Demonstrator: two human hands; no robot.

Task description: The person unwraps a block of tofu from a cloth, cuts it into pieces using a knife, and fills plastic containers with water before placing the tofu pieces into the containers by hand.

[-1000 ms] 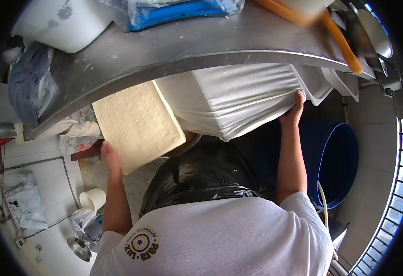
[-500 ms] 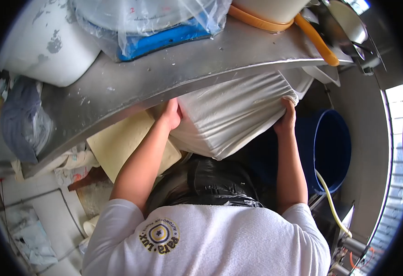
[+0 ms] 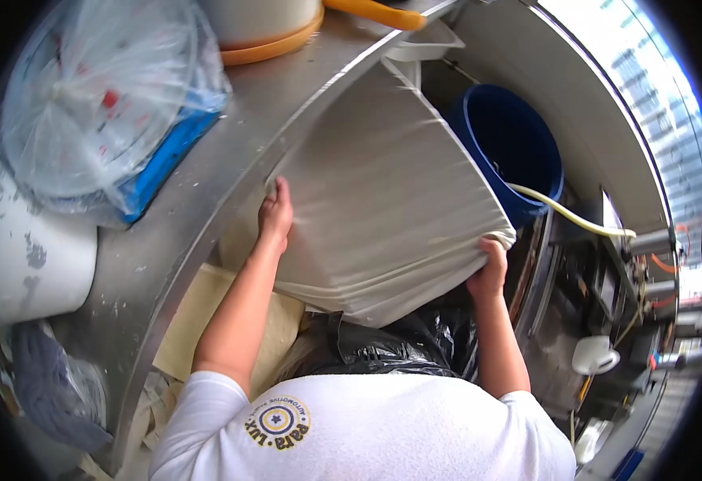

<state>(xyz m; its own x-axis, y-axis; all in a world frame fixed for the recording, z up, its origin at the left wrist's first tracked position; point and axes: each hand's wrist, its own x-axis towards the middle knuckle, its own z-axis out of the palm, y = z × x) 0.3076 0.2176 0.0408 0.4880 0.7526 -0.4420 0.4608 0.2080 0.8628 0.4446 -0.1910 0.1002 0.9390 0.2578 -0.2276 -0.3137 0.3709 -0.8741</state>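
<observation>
A large rectangular box or tray wrapped in off-white cloth (image 3: 391,184) is held between my hands, just in front of my body; what lies under the cloth is hidden. My left hand (image 3: 276,215) grips its left edge, close to the metal counter's rim, thumb up. At the near right corner, my right hand (image 3: 491,268) is closed around gathered, folded cloth. A black plastic apron (image 3: 391,345) covers my lap, directly below the near edge of the cloth.
The steel counter (image 3: 207,152) runs along the left, bearing a plastic-wrapped blue scale (image 3: 171,160), a white bucket (image 3: 34,248) and an orange-handled pot (image 3: 267,40). A blue barrel (image 3: 507,144) with a pale hose (image 3: 571,210) stands at right. Cream-coloured blocks (image 3: 199,321) sit below the counter.
My view and body have turned to the right. The cloth-covered box has come out from beside the counter, showing more of its top. Both hands keep their hold.
</observation>
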